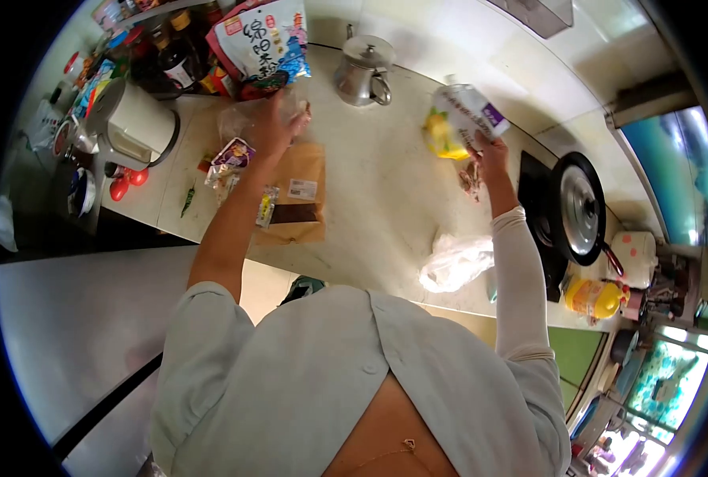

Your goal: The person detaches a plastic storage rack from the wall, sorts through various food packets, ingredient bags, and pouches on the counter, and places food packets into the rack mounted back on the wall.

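Observation:
My left hand [274,129] is at the back left of the counter, over a clear plastic bag [238,119] and just below a large white and blue food packet [262,44]. Its fingers are blurred, and what they hold, if anything, cannot be made out. On the right, my right hand [490,155] grips the lower edge of a white and yellow packet [459,115], tilted above the counter. Small reddish-brown pieces [471,181] lie just below that packet. A brown paper bag [302,179] with a white label lies near my left forearm, beside small wrappers [233,155].
A metal pot [365,71] stands at the back. At left are a kettle [135,123], bottles [175,60], tomatoes [120,188] and a green chili [188,199]. A crumpled white bag [459,262] lies in front; a lidded pan [580,208] and yellow jug [596,298] are right.

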`<state>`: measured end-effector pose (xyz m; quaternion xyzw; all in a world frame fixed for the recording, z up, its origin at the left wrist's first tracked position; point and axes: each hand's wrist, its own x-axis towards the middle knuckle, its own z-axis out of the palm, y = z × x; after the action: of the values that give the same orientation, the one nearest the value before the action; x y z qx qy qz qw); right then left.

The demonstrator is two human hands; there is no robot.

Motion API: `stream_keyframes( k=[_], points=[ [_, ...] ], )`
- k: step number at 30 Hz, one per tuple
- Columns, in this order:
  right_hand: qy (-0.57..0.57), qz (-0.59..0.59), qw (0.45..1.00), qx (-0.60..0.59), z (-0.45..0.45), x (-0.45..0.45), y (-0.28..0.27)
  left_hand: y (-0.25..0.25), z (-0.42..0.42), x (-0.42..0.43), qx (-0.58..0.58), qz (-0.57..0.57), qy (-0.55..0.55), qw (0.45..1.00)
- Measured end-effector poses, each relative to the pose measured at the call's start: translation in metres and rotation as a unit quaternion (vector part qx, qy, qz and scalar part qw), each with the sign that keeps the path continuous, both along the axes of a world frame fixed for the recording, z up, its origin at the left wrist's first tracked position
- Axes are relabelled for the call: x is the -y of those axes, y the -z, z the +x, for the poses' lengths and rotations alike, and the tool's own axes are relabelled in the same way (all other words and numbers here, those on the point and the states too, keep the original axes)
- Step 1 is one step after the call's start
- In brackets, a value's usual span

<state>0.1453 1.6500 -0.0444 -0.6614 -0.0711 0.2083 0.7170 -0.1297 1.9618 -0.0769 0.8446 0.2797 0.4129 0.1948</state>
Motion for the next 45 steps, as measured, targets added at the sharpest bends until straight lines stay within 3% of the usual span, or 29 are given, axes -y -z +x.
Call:
stream_keyframes(
  k=[4,6,7,9,10,12,13,14,15,16,18,22,24,25,27,30,32,34,35,37,39,41,45],
  points=[
    [0.076,-0.016,0.996,0.038,0.042,-0.013,0.009,0.013,-0.005,-0.012,-0.052,-0.022,-0.006,0.998],
    [0.097,-0.086,0.990,0.050,0.041,-0.014,0.002,0.019,-0.003,-0.025,-0.069,-0.144,-0.009,0.987],
    [0.098,-0.088,0.990,0.046,0.038,-0.011,0.000,0.023,-0.003,-0.031,-0.074,-0.146,-0.008,0.987],
    [0.074,-0.277,0.954,0.088,0.035,0.002,0.000,0.023,-0.002,-0.036,0.050,-0.118,0.013,0.992],
    [0.075,-0.279,0.953,0.088,0.032,0.008,0.007,0.023,-0.002,-0.037,0.050,-0.120,0.014,0.991],
    [0.109,-0.288,0.920,0.242,0.021,0.021,0.024,0.012,-0.002,-0.033,0.124,-0.410,0.119,0.896],
    [0.088,-0.254,0.925,0.268,0.009,0.023,0.023,0.005,-0.003,-0.029,0.124,-0.412,0.123,0.894],
    [0.039,-0.229,0.949,0.214,-0.026,0.011,-0.010,-0.008,-0.004,-0.019,0.137,-0.475,0.180,0.851],
    [-0.024,-0.218,0.943,0.251,-0.039,0.004,-0.015,-0.021,-0.003,-0.010,0.148,-0.533,0.236,0.799],
    [-0.091,-0.197,0.940,0.263,-0.051,-0.007,-0.022,-0.033,0.001,0.001,0.143,-0.536,0.245,0.795],
    [-0.206,-0.116,0.932,0.274,-0.090,-0.033,-0.050,-0.055,0.012,0.021,0.135,-0.631,0.285,0.709],
    [-0.315,-0.084,0.884,0.334,-0.134,-0.063,-0.088,-0.088,0.029,0.050,0.029,-0.630,0.362,0.686],
    [-0.353,-0.087,0.906,0.214,-0.140,-0.071,-0.087,-0.096,0.037,0.063,-0.025,-0.590,0.459,0.664],
    [-0.349,-0.088,0.908,0.213,-0.141,-0.070,-0.086,-0.101,0.038,0.068,-0.028,-0.590,0.462,0.661],
    [-0.304,-0.016,0.950,0.063,-0.141,-0.068,-0.085,-0.111,0.038,0.075,0.067,-0.683,0.421,0.593],
    [-0.221,0.056,0.974,-0.010,-0.138,-0.059,-0.090,-0.118,0.021,0.086,0.086,-0.668,0.494,0.550],
    [-0.202,0.101,0.974,-0.035,-0.139,-0.052,-0.094,-0.110,0.018,0.095,0.056,-0.627,0.538,0.561],
    [-0.213,0.059,0.975,-0.029,-0.138,-0.045,-0.097,-0.117,0.013,0.118,-0.068,-0.469,0.502,0.723],
    [-0.212,0.060,0.975,-0.029,-0.140,-0.043,-0.100,-0.119,0.014,0.127,-0.035,-0.468,0.468,0.749],
    [-0.136,0.066,0.987,-0.049,-0.143,-0.039,-0.111,-0.115,0.013,0.130,-0.017,-0.473,0.442,0.762],
    [-0.136,0.117,0.982,-0.062,-0.129,-0.031,-0.109,-0.120,0.012,0.135,0.002,-0.477,0.418,0.773],
    [-0.135,0.164,0.974,-0.077,-0.125,-0.022,-0.112,-0.126,0.007,0.141,0.062,-0.581,0.399,0.707],
    [-0.122,0.227,0.965,-0.056,-0.134,-0.017,-0.123,-0.130,0.008,0.144,0.090,-0.593,0.396,0.696]
  ],
)
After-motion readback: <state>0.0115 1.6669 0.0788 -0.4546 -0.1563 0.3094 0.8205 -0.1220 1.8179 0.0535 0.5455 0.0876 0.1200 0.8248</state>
